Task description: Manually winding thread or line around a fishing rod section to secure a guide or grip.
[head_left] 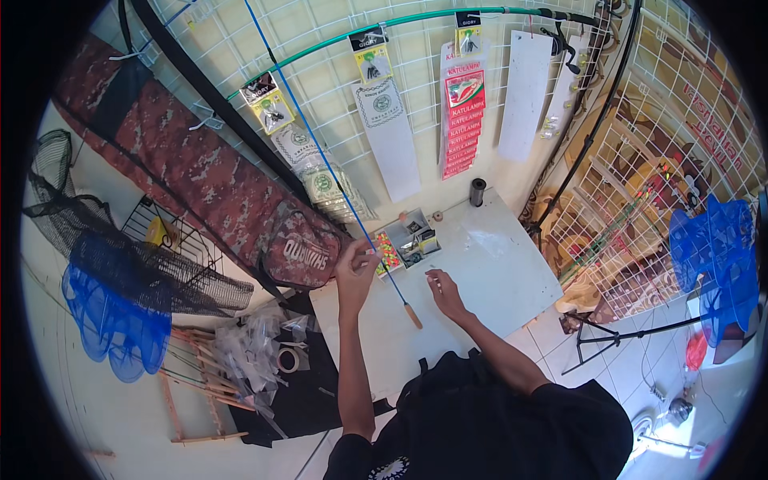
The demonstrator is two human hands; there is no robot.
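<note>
A thin blue fishing rod (342, 186) slants down across the view to a short tan handle (413, 317) at the white table. My left hand (354, 270) is raised beside the rod, its thumb and fingertips closed at the shaft. To the right of the rod, my right hand (445, 293) is held over the table with bent, closed fingers. Anything between those fingertips is too small to make out. Just beyond both hands sits a compartment box (419, 247) of small tackle, with bright multicoloured beads (389, 251) in its left part.
The white table (504, 276) bears a dark cylinder (478, 193) and a clear plastic bag (486, 242). A camouflage rod bag (200, 176) leans at left. Behind, a green rod (320, 44) and packets hang on a wire grid. A tape roll (289, 360) lies at lower left.
</note>
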